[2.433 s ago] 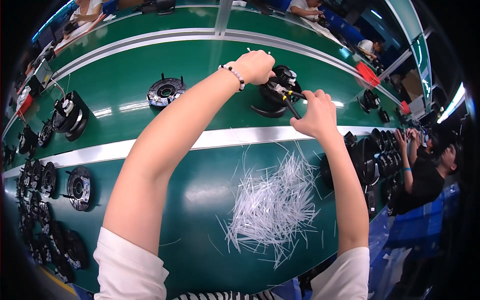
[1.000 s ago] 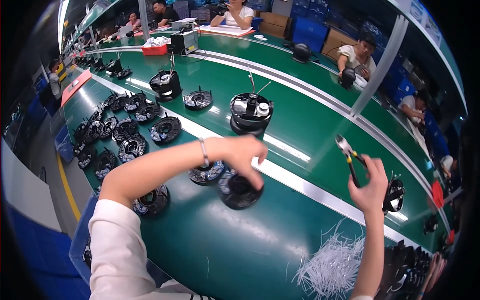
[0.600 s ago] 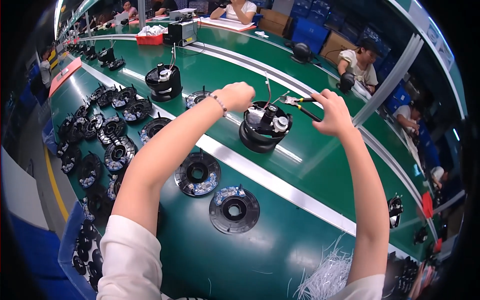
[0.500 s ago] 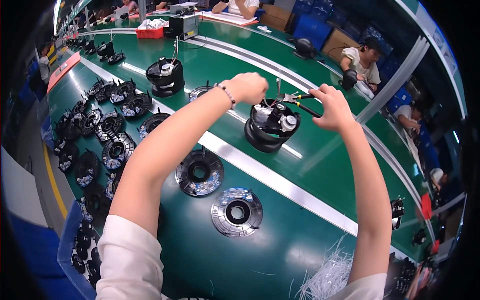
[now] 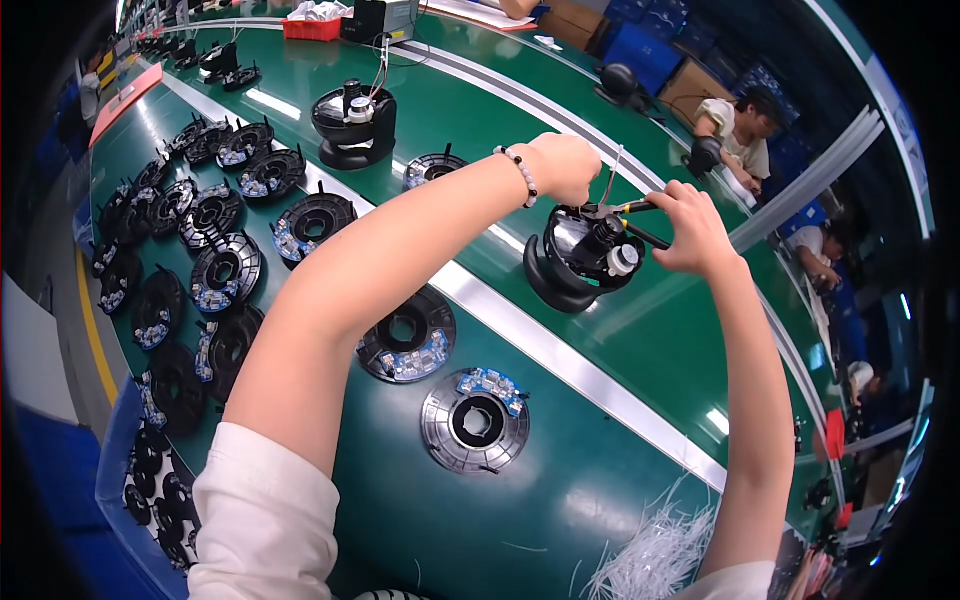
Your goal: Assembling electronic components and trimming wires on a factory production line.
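My right hand (image 5: pixel 697 230) grips a pair of side cutters (image 5: pixel 647 238) with black and yellow handles. Their jaws reach into the top of a black rounded housing (image 5: pixel 562 272) on the green conveyor, beside my left hand. Inside that housing are a dark cylinder and a silvery round part (image 5: pixel 623 261); thin wires (image 5: pixel 612 182) stick up from it. My left hand (image 5: pixel 566 170), a beaded bracelet at its wrist, is closed in a pinch right above the housing's rim. Whatever its fingers hold is hidden.
Black ring-shaped plates with blue circuit boards, such as one plate (image 5: pixel 475 424), lie across the left and middle. A second housing (image 5: pixel 352 128) stands further back. White plastic strips (image 5: pixel 655 552) are heaped near my right forearm. A metal rail (image 5: pixel 560 365) crosses the table. Co-workers sit opposite.
The whole view has shifted a little, so most things sit differently in the picture. The cutters' jaws are now lower, down at the housing's inside, and my left hand remains close beside them.
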`<move>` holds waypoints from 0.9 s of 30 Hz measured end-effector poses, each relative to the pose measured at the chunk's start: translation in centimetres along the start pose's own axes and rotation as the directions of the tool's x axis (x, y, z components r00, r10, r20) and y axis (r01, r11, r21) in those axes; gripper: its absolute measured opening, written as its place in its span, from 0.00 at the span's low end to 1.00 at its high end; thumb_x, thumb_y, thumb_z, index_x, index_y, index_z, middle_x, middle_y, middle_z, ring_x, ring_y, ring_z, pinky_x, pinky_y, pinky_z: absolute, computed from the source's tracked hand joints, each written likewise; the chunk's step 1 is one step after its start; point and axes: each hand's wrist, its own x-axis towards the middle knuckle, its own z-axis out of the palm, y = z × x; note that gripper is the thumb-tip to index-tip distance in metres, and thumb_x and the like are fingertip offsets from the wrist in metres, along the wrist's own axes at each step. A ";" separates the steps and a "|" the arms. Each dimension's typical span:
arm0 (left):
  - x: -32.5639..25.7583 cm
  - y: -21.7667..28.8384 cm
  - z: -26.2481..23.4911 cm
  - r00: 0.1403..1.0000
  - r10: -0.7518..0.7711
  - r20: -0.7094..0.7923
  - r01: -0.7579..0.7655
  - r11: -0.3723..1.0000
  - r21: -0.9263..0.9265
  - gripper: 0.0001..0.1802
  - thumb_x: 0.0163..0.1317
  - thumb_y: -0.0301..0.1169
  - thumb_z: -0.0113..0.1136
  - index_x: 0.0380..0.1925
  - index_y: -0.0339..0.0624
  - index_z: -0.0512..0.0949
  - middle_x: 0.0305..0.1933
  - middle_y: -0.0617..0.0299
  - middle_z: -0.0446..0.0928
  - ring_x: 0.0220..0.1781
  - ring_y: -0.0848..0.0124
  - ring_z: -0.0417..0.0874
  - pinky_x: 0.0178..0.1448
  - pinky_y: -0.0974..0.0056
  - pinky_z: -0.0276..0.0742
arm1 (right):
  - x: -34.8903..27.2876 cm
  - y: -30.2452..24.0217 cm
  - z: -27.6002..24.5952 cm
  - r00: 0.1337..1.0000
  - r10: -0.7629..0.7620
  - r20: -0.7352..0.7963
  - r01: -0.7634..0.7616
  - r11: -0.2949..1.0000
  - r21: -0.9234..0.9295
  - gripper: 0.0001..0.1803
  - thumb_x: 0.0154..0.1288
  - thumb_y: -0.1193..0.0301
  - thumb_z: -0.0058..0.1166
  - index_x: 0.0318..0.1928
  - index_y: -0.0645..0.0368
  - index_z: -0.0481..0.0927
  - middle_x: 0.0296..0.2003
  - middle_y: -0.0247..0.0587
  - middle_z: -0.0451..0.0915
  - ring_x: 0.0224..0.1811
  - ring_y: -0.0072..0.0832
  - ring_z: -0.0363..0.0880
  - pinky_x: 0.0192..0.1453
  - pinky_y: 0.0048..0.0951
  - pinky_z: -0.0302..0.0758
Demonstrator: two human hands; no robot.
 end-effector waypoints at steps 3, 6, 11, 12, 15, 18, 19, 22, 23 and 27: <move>0.3 0.8 0.1 1.000 0.010 0.010 -0.010 1.000 0.013 0.10 0.44 0.28 0.49 0.25 0.44 0.79 0.29 0.52 0.77 0.35 0.56 0.78 0.40 0.57 0.75 | -0.5 0.3 0.0 1.000 0.012 0.018 -0.012 1.000 0.003 0.29 0.28 0.70 0.60 0.41 0.58 0.76 0.34 0.40 0.71 0.41 0.35 0.70 0.45 0.32 0.68; 0.3 1.1 0.5 1.000 0.020 0.003 -0.020 1.000 0.010 0.10 0.44 0.28 0.49 0.25 0.44 0.79 0.29 0.52 0.77 0.36 0.56 0.78 0.40 0.57 0.75 | -0.9 -0.2 -0.7 0.990 0.052 0.128 -0.053 0.999 0.010 0.27 0.29 0.71 0.59 0.40 0.59 0.76 0.32 0.41 0.72 0.40 0.36 0.71 0.44 0.33 0.70; 0.7 2.4 0.4 1.000 0.021 0.018 -0.021 1.000 0.019 0.10 0.43 0.28 0.49 0.24 0.44 0.79 0.30 0.51 0.77 0.36 0.56 0.78 0.40 0.57 0.75 | -2.7 0.8 -0.9 1.000 -0.015 0.007 0.014 0.998 0.061 0.24 0.30 0.71 0.56 0.37 0.59 0.75 0.31 0.42 0.70 0.39 0.39 0.70 0.43 0.34 0.69; 0.8 2.7 0.4 1.000 0.025 0.017 -0.026 0.999 0.018 0.10 0.43 0.28 0.49 0.24 0.44 0.79 0.30 0.51 0.77 0.36 0.56 0.78 0.40 0.57 0.75 | -2.7 0.9 -1.0 1.000 -0.007 0.019 0.007 1.000 0.008 0.25 0.30 0.70 0.58 0.38 0.59 0.76 0.32 0.42 0.71 0.39 0.38 0.71 0.43 0.33 0.70; 0.9 3.8 0.5 0.998 0.055 0.005 -0.055 0.998 0.014 0.10 0.43 0.28 0.48 0.23 0.44 0.79 0.29 0.51 0.77 0.36 0.56 0.78 0.40 0.57 0.75 | -3.3 1.1 -0.6 1.000 -0.004 0.013 0.004 1.000 -0.029 0.27 0.30 0.67 0.59 0.39 0.59 0.76 0.32 0.42 0.72 0.39 0.37 0.71 0.43 0.32 0.70; 1.0 4.8 0.3 0.996 0.090 -0.007 -0.090 0.996 0.007 0.09 0.42 0.28 0.49 0.22 0.42 0.79 0.28 0.50 0.77 0.35 0.55 0.78 0.39 0.57 0.75 | -3.6 1.3 -0.6 1.000 -0.007 0.007 0.007 1.000 -0.010 0.26 0.30 0.67 0.59 0.39 0.59 0.77 0.32 0.42 0.72 0.39 0.37 0.72 0.43 0.33 0.70; 0.9 4.9 0.2 0.996 0.090 -0.007 -0.090 0.996 0.006 0.09 0.42 0.28 0.49 0.22 0.42 0.79 0.28 0.50 0.77 0.35 0.55 0.78 0.39 0.57 0.75 | -3.7 1.3 -0.6 1.000 -0.002 0.019 0.002 1.000 -0.007 0.26 0.30 0.67 0.59 0.38 0.58 0.77 0.32 0.42 0.72 0.39 0.37 0.72 0.43 0.33 0.70; 1.2 5.4 0.1 0.994 0.104 0.021 -0.104 0.995 0.002 0.09 0.41 0.28 0.49 0.22 0.42 0.79 0.28 0.49 0.77 0.34 0.55 0.78 0.39 0.57 0.75 | -3.7 1.2 -0.9 0.985 0.095 0.143 -0.101 0.994 0.039 0.24 0.30 0.68 0.59 0.37 0.58 0.78 0.29 0.42 0.73 0.38 0.38 0.73 0.41 0.35 0.71; 1.4 5.7 0.1 0.994 0.100 0.038 -0.101 0.995 0.020 0.10 0.42 0.29 0.50 0.24 0.42 0.79 0.31 0.50 0.77 0.36 0.56 0.79 0.40 0.58 0.75 | -4.1 1.3 -1.1 0.984 0.100 0.146 -0.106 0.994 0.032 0.24 0.30 0.68 0.59 0.37 0.58 0.78 0.29 0.42 0.73 0.38 0.38 0.73 0.41 0.35 0.71; 0.7 5.2 -0.5 0.985 0.024 -0.169 -0.046 0.991 -0.127 0.09 0.42 0.31 0.51 0.23 0.42 0.79 0.31 0.49 0.78 0.36 0.56 0.79 0.40 0.57 0.76 | -6.0 2.2 -2.5 0.984 0.147 0.102 -0.155 0.985 0.073 0.22 0.31 0.70 0.57 0.35 0.57 0.78 0.27 0.43 0.74 0.35 0.39 0.74 0.40 0.35 0.72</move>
